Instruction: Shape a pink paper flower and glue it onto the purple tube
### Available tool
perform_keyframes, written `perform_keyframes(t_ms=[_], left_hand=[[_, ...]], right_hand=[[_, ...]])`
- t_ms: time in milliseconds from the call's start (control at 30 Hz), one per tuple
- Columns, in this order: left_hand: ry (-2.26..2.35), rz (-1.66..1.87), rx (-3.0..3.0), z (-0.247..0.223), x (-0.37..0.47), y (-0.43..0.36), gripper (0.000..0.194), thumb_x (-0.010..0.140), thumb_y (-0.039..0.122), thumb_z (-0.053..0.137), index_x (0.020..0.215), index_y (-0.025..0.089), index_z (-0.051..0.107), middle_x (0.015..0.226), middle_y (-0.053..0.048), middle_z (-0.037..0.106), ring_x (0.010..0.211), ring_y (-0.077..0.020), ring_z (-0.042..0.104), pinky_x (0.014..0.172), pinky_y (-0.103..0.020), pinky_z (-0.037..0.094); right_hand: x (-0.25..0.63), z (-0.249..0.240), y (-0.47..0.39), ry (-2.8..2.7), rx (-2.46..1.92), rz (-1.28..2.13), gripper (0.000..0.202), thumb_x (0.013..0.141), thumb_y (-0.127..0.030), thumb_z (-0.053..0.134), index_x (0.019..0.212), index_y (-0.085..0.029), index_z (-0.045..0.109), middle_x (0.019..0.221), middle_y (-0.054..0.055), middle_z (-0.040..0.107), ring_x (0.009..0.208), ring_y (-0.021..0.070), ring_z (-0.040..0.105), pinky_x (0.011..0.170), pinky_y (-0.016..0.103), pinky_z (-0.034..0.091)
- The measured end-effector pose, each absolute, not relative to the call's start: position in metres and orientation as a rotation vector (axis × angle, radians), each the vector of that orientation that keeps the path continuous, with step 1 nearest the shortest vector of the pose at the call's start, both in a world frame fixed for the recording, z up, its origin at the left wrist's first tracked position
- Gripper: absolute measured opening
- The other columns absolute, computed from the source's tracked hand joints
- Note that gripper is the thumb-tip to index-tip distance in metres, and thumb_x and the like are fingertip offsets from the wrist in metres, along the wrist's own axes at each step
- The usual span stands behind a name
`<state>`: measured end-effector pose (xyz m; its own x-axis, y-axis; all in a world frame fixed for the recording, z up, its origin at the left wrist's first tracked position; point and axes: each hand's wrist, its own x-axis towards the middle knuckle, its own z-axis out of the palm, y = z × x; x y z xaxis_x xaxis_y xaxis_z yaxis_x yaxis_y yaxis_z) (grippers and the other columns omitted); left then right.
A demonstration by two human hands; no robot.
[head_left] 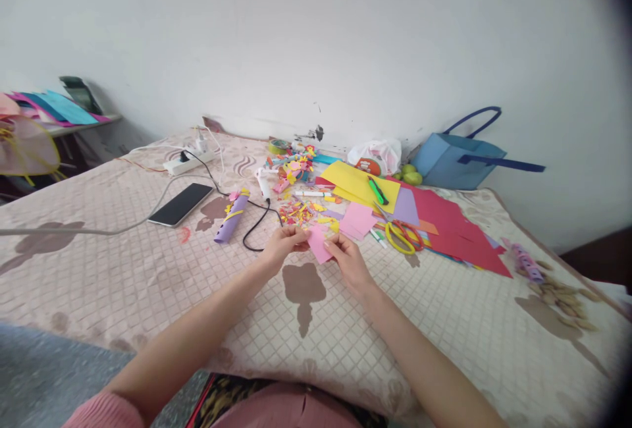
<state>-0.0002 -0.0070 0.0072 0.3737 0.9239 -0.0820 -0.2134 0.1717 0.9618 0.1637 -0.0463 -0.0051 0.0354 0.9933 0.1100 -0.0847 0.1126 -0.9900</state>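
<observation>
A small pink paper piece [320,244] is held between my two hands above the cloth-covered table. My left hand [288,244] pinches its left edge, with fingers closed. On the other side, my right hand [347,258] grips the right edge between thumb and fingers. Just beyond the hands lie more pink paper squares [358,220] and a heap of small yellow, orange and red scraps [303,211]. Scissors with yellow handles [400,237] rest to the right, beside an orange-handled pair [413,233]. A purple decorated paper roll [232,217] lies to the left.
A phone [182,205], a power strip [188,162] and cables lie at the left. Behind are a white glue gun [263,184], yellow sheets [348,181] and a green cutter [378,190]. Red sheets [451,230], a blue bag [457,159] and peanut-like pieces [563,299] are at the right.
</observation>
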Motion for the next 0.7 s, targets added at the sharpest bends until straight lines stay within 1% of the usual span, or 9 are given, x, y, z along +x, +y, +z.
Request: perform_keyframes(t_ms=[167,300,500,600,700], left_hand=[[0.853,0.903,1.099,0.0099,-0.0023,-0.0072,0.030,0.067,0.041,0.065,0.068,0.012,0.057,0.070,-0.003,0.063,0.065,-0.0110,0.058,0.068,-0.028,0.048],[0.858,0.991,1.106,0.0117,-0.0021,-0.0070,0.030,0.064,0.040,0.068,0.065,0.012,0.055,0.063,0.000,0.060,0.060,-0.0085,0.056,0.069,-0.026,0.047],[0.906,0.955,1.212,0.0111,-0.0016,-0.0064,0.033,0.063,0.043,0.068,0.064,0.012,0.056,0.060,0.000,0.060,0.059,-0.0090,0.056,0.065,-0.024,0.047],[0.918,0.926,1.270,0.0123,-0.0013,-0.0072,0.034,0.065,0.044,0.065,0.068,0.012,0.057,0.064,-0.002,0.061,0.063,-0.0103,0.058,0.065,-0.024,0.047],[0.926,0.888,1.256,0.0131,-0.0008,-0.0079,0.036,0.070,0.048,0.060,0.078,0.013,0.058,0.076,-0.006,0.065,0.070,-0.0132,0.061,0.065,-0.025,0.047]], right_hand=[[0.1634,-0.0041,-0.0469,-1.171,-1.082,1.140,0.018,0.071,-0.031,0.062,0.065,-0.018,0.052,0.060,-0.004,0.046,0.057,0.0097,0.040,0.054,0.022,0.032],[0.1638,-0.0048,-0.0471,-1.137,-1.093,1.188,0.019,0.069,-0.034,0.063,0.065,-0.018,0.052,0.059,-0.004,0.046,0.057,0.0100,0.041,0.053,0.022,0.033],[0.1655,-0.0021,-0.0471,-1.145,-1.105,1.324,0.022,0.068,-0.039,0.063,0.076,-0.019,0.057,0.070,-0.001,0.054,0.062,0.0115,0.047,0.057,0.024,0.038],[0.1685,-0.0022,-0.0449,-1.264,-1.124,1.175,0.021,0.071,-0.038,0.061,0.069,-0.017,0.056,0.065,-0.001,0.051,0.060,0.0110,0.045,0.056,0.023,0.037],[0.1711,-0.0017,-0.0438,-1.339,-1.161,0.923,0.019,0.074,-0.036,0.058,0.070,-0.017,0.057,0.065,-0.001,0.052,0.060,0.0116,0.046,0.056,0.024,0.037]])
